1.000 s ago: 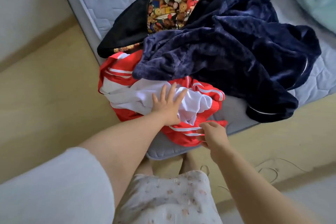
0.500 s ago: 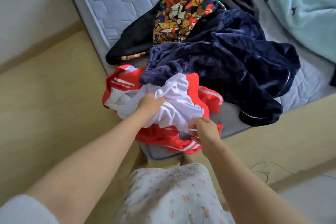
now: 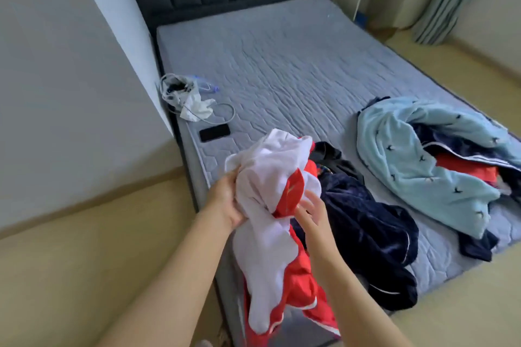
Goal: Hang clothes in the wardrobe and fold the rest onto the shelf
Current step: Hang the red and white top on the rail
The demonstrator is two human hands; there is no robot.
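While cables (image 3: pixel 180 93) and phone (image 3: pixel 214 132) lie far left on the mattress (image 3: pixel 282 65), the left hand (image 3: pixel 225 201) is clamped on the bunched red-white jacket (image 3: pixel 267 177). It holds the jacket up over the bed's near corner, tail hanging down. Right hand (image 3: pixel 311 214) sits just right of it, fingers apart, tips at the red panel; contact unclear. Jacket looks light, soft and slick, likely to slip and unbunch. Best hold is probably collar or shoulders, for hanging. Navy robe (image 3: pixel 363 231) and blue fleece (image 3: pixel 408 155) lie further right.
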